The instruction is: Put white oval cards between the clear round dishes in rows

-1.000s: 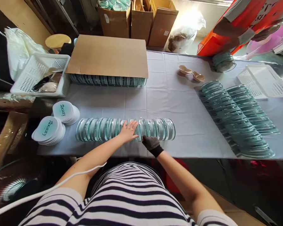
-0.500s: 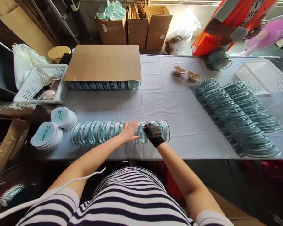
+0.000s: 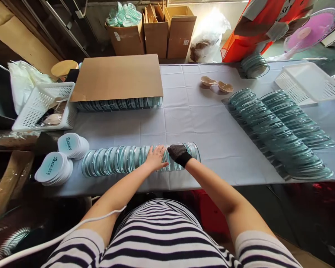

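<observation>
A long row of clear greenish glass discs (image 3: pixel 114 160) stands on edge along the near side of the table (image 3: pixel 206 123), which has a grey cloth on it. My bare left hand (image 3: pixel 155 158) lies on top of the row near its middle, fingers spread. Just to its right, my right hand (image 3: pixel 178 154) in a black glove curls over the tops of the discs and grips them. A few more discs (image 3: pixel 194 150) stand to the right of the glove at the row's end.
Two stacks of white round "Beauty" labels (image 3: pixel 53 168) lie at the row's left end. Behind are a white basket (image 3: pixel 41 106) and a cardboard sheet (image 3: pixel 117 78) over more discs. Fanned discs (image 3: pixel 279 130), a white tray (image 3: pixel 309 82) and a co-worker in orange (image 3: pixel 257 26) are at the right.
My gloved right hand has moved from the front of the row up onto the discs, close beside my left hand. My left hand has stayed on the row.
</observation>
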{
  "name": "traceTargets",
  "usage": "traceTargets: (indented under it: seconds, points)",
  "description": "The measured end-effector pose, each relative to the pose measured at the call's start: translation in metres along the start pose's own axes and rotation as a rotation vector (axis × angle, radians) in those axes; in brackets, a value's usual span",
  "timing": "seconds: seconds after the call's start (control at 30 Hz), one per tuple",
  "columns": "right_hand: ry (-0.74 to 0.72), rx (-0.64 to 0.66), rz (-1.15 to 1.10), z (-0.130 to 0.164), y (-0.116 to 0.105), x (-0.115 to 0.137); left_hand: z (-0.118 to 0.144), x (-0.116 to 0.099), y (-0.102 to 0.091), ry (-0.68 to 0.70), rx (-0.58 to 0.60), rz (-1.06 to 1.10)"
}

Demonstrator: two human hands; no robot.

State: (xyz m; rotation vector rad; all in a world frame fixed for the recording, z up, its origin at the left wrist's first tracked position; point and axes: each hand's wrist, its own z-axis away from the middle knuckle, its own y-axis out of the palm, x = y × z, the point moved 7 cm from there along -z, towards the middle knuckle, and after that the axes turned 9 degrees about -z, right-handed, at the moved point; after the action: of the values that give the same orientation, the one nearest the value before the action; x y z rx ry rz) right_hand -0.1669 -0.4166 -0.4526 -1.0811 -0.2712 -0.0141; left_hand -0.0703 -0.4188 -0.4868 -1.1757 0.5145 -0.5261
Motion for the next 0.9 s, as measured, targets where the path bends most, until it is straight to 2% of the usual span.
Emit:
traceTargets:
  seconds: [0.13,0.27,0.33,0.4,0.43,0.5,0.6,0.67,0.73,0.8,0.9]
  points:
    - [0.116,-0.091,-0.144,0.051,0.058,-0.012,-0.001,-0.001,0.002,0.008,0.006,-0.015]
    - [0.237,-0.113,-0.302,0.069,0.125,-0.016,0.000,0.001,0.002,0.010,0.002,-0.025]
    - [0.250,-0.101,-0.325,0.071,0.146,-0.016,0.001,0.002,0.003,0.011,0.007,-0.030]
    - [0.257,-0.105,-0.349,0.075,0.151,-0.020,0.003,0.003,0.003,0.006,0.020,-0.036]
    - [0.258,-0.122,-0.359,0.077,0.145,-0.025,0.003,0.002,0.003,0.006,0.025,-0.042]
    - [0.260,-0.220,-0.365,0.080,0.114,-0.041,0.002,-0.004,0.002,0.030,0.022,-0.060]
    - [0.298,-0.391,-0.284,0.072,0.038,-0.071,-0.007,-0.025,-0.003,0.113,-0.012,-0.075]
    - [0.307,-0.296,-0.152,0.049,-0.002,-0.083,-0.015,-0.042,-0.003,0.152,-0.025,-0.068]
    - [0.267,-0.117,-0.072,0.018,-0.025,-0.084,-0.023,-0.053,-0.001,0.160,-0.030,-0.064]
    - [0.210,0.024,-0.061,-0.010,-0.033,-0.077,-0.027,-0.059,0.003,0.156,-0.044,-0.072]
    - [0.141,0.117,-0.066,-0.032,-0.032,-0.062,-0.029,-0.060,0.007,0.148,-0.059,-0.093]
